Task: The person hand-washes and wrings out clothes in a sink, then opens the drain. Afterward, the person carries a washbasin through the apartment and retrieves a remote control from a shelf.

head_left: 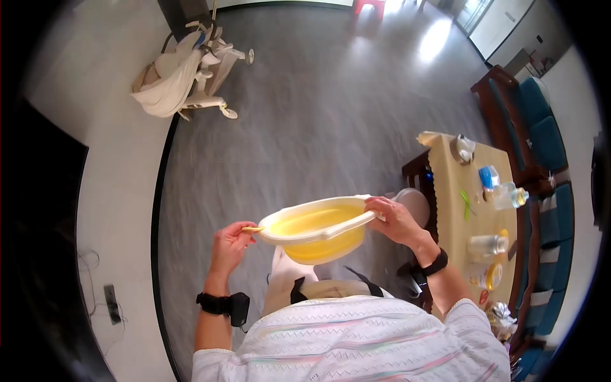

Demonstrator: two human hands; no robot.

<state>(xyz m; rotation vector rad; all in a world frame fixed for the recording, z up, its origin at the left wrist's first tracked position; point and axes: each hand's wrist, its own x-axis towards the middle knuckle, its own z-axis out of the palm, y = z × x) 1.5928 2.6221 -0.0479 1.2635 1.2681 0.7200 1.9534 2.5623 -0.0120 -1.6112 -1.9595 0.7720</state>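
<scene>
A yellow basin (323, 249) with a broad white rim is held up in front of my waist, slightly tilted so its yellow inside shows. My right hand (396, 220) grips the rim at its right end, thumb and fingers closed around it. At the opposite end, my left hand (233, 243) pinches a small yellow strip (253, 229) that meets the rim. Whether this strip belongs to the basin or is a separate piece, I cannot tell. The basin's underside is hidden.
To my right stands a cloth-covered table (453, 219) with bottles (489, 245), a green item (467, 205) and a metal bowl (459, 151). A round stool (412, 205) sits beside it. Beyond is a sofa (538, 121). A stroller (181, 79) stands far left on the grey floor.
</scene>
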